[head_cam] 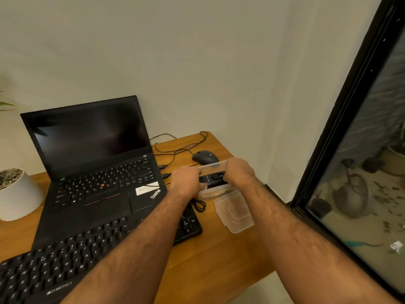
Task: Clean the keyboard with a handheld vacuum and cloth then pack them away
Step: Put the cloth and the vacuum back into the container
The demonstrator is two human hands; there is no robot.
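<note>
A: Largest first?
B: Wooden desk (210,255), smooth, warm brown grain. Black laptop (96,163) open on it, matte, screen dark. Black keyboard (72,251) laid across the laptop's front edge, flat, long, right end on the desk.

A: Next down?
B: White round pot (19,196) at left, gravel on top. Black mouse (205,156) far right, rounded, glossy, thin cables looping behind it.

A: Containers?
B: Clear plastic box (213,187), rectangular, thin-walled, just in front of the mouse. Black vacuum (211,178) lying lengthwise inside, oblong, matte. Something pale and brownish beneath it, too blurred to tell. Clear lid (234,212), rounded corners, flat on the desk, just in front of the box, apart from it.

A: Grip?
B: Left hand (186,181) at the box's left end, fingers curled round the rim. Right hand (238,170) at the right end, fingers curled over the far rim. Box between both hands, vacuum in the gap between them, untouched by either as far as visible.

A: Small stuff?
B: Coiled black cord (199,205) beside the keyboard's right end, just below the left wrist.
</note>
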